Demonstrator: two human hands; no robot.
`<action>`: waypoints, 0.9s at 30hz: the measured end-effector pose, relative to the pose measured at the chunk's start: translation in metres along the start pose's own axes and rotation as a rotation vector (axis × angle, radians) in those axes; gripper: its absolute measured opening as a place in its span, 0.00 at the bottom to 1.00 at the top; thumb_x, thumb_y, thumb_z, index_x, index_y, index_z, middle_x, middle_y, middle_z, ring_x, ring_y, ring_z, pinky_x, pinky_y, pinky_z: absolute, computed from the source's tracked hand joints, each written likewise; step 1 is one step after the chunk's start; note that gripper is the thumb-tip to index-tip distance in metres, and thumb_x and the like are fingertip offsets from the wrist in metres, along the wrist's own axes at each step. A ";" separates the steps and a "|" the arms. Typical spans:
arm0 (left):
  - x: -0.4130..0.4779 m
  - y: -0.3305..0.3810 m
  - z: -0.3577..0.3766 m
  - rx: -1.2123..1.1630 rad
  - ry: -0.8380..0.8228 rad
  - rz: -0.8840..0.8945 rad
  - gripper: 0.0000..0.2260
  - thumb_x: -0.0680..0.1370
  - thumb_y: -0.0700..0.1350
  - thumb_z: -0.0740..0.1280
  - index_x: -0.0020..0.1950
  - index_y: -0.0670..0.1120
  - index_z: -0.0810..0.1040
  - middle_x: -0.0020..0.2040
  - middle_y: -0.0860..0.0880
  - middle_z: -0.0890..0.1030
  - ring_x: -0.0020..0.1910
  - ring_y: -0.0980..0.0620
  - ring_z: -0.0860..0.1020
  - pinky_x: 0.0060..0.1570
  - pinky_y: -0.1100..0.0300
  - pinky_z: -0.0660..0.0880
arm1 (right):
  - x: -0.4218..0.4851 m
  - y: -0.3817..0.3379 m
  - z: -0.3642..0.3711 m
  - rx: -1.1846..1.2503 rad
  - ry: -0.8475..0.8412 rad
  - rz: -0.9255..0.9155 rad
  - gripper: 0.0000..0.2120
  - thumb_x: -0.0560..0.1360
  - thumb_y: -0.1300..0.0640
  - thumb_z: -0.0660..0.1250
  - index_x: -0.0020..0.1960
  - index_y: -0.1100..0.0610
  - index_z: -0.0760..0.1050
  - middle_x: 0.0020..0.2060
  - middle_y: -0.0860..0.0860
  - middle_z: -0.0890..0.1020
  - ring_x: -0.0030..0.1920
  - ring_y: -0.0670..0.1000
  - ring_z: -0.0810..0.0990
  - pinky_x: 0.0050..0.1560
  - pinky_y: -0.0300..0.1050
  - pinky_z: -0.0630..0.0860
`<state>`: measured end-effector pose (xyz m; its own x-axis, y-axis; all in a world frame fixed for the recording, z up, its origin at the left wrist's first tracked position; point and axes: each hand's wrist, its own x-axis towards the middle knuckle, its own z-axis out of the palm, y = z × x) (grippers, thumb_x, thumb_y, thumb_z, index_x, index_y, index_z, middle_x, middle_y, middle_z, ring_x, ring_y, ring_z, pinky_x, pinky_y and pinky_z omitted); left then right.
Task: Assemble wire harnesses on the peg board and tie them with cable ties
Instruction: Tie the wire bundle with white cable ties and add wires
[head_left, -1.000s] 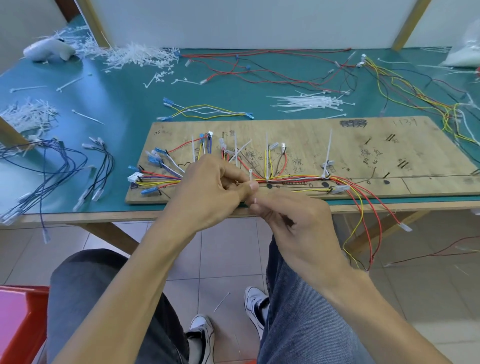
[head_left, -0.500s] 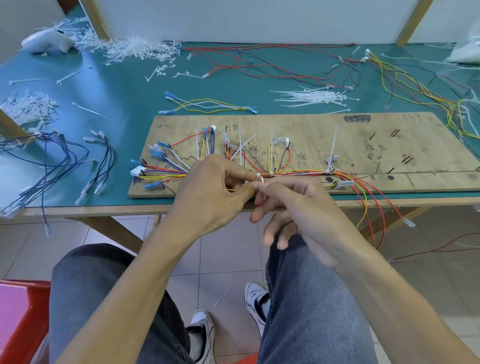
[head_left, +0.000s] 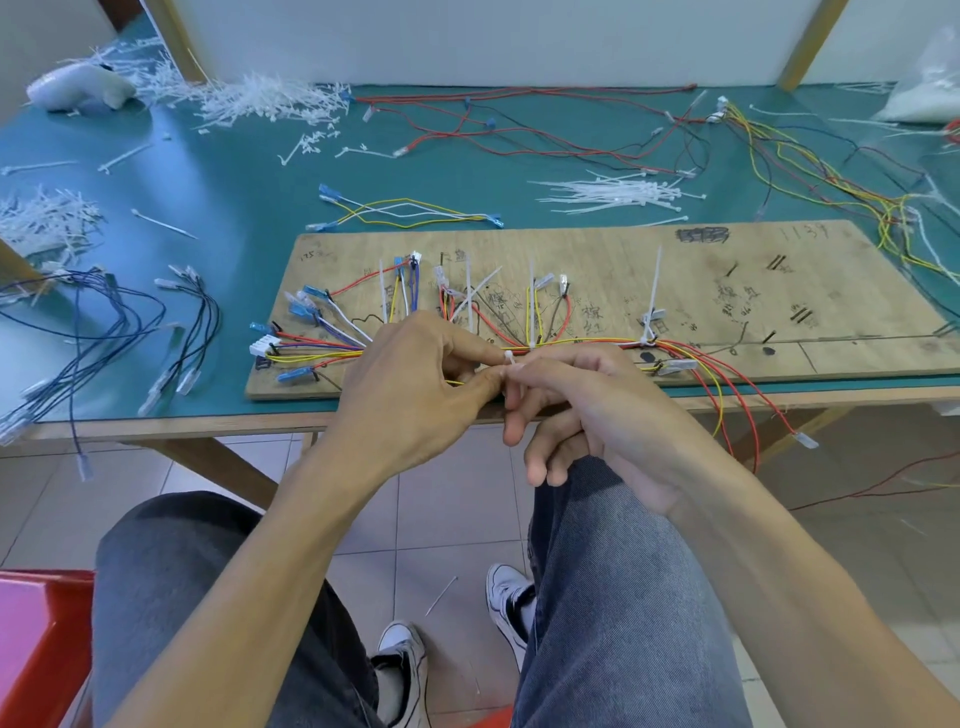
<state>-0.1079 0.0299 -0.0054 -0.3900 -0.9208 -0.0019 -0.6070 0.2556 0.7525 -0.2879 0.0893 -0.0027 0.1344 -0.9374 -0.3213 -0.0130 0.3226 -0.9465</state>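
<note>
Many ties & wires on teal table, tiled floor.

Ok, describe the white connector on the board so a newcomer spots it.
Start at the wooden board on the green table. At its left end, wires fan into blue terminals. The white connector is the only blocky, multi-slot plug among them.
</note>
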 end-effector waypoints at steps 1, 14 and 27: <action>0.000 -0.001 0.000 0.004 0.001 0.000 0.05 0.78 0.55 0.72 0.49 0.63 0.88 0.35 0.57 0.85 0.44 0.51 0.85 0.50 0.43 0.82 | 0.000 -0.001 0.000 0.006 -0.002 0.000 0.12 0.83 0.52 0.67 0.46 0.59 0.80 0.38 0.62 0.84 0.27 0.58 0.81 0.27 0.43 0.74; -0.005 0.002 -0.002 0.104 -0.010 0.071 0.07 0.78 0.58 0.68 0.52 0.70 0.84 0.35 0.58 0.84 0.42 0.50 0.84 0.44 0.43 0.81 | 0.005 0.004 0.002 0.136 0.061 -0.031 0.14 0.82 0.54 0.70 0.48 0.65 0.83 0.36 0.60 0.84 0.28 0.51 0.83 0.26 0.39 0.78; -0.005 -0.002 -0.003 0.100 -0.038 0.083 0.07 0.81 0.59 0.69 0.46 0.69 0.85 0.36 0.56 0.84 0.42 0.50 0.84 0.44 0.43 0.81 | 0.005 0.016 0.010 0.096 0.205 -0.208 0.05 0.81 0.58 0.73 0.55 0.57 0.83 0.34 0.62 0.85 0.27 0.58 0.84 0.22 0.41 0.75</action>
<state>-0.1029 0.0330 -0.0047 -0.4664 -0.8840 0.0317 -0.6366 0.3603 0.6819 -0.2775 0.0907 -0.0190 -0.0781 -0.9885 -0.1299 0.0891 0.1228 -0.9884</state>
